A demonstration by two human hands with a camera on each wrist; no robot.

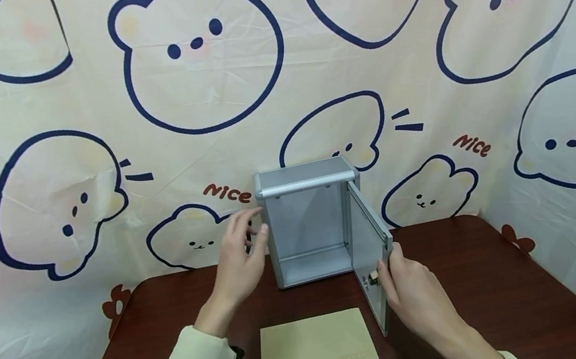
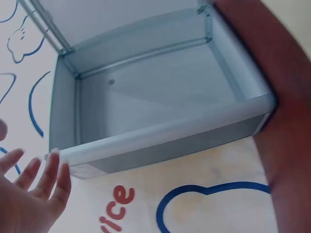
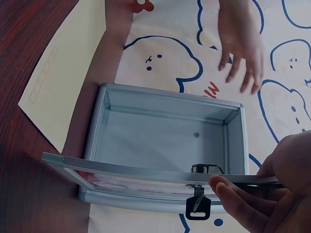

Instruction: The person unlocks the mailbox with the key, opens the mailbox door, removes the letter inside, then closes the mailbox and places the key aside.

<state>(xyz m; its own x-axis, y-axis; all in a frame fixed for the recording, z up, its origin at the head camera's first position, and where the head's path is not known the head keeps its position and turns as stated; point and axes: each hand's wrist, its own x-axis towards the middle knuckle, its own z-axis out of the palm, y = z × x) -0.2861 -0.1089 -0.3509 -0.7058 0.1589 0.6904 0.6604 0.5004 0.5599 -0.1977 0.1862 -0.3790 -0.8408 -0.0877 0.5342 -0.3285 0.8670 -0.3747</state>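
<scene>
A silvery metal box (image 1: 307, 186) stands upright on the table, its front facing me and its door (image 1: 368, 236) swung out to the right. My right hand (image 1: 419, 293) pinches the free edge of that door between thumb and fingers, close to the lock (image 1: 373, 278). From the outer face of the door hangs a black-headed key (image 3: 198, 208), visible in the right wrist view. Beside the box's upper left edge, my left hand (image 1: 241, 258) is raised with loosely bent fingers and holds nothing. The inside of the box (image 2: 155, 92) shows only bare grey walls.
On the dark red-brown table (image 1: 186, 319), a pale yellow envelope (image 1: 316, 348) lies flat in front of the box. Behind the table hangs a cream cloth (image 1: 208, 166) printed with blue-outlined bears. The door's lower corner reaches close to the envelope's right side.
</scene>
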